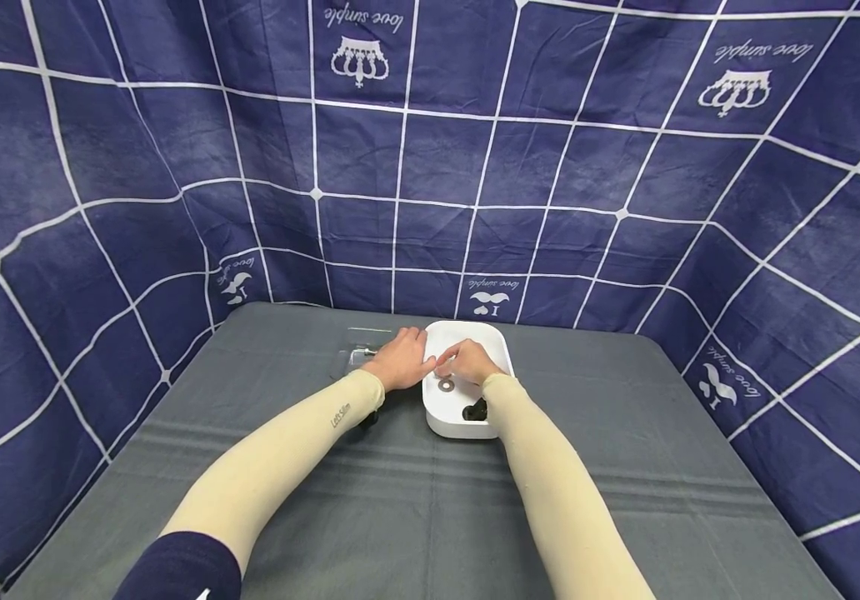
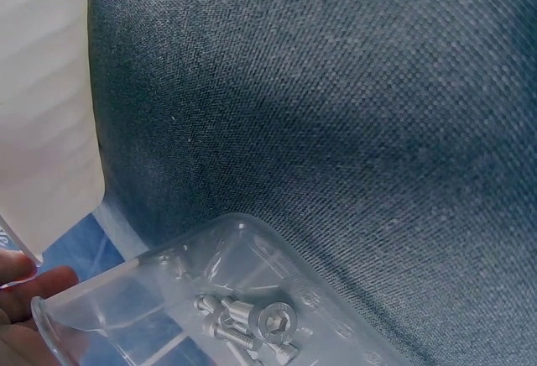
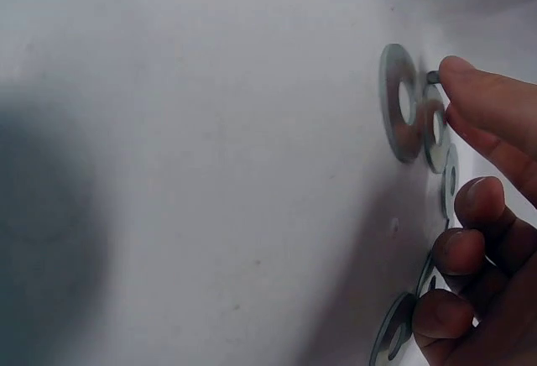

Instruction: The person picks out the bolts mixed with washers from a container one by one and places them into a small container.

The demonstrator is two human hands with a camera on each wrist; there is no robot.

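Note:
My right hand (image 1: 469,363) reaches down into a white bin (image 1: 456,430). In the right wrist view, its fingertips (image 3: 470,97) pinch a small dark metal piece (image 3: 433,77), of which only a short end shows. Flat metal washers lie around the fingers: a large washer (image 3: 397,101), a smaller washer (image 3: 436,135) behind it, and another washer (image 3: 393,332) by the lower fingers. My left hand (image 1: 402,358) rests at the bin's left rim, thumb toward the inside. Beside it, a clear plastic box (image 2: 239,225) holds several silver screws (image 2: 243,320).
Black pieces (image 1: 476,410) lie in the near right part of the bin, and a washer (image 1: 446,384) shows on its floor. Another dark thing (image 1: 370,419) sits partly hidden under my left forearm. Grey cloth (image 1: 370,517) covers the table, with a blue curtain (image 1: 437,158) behind.

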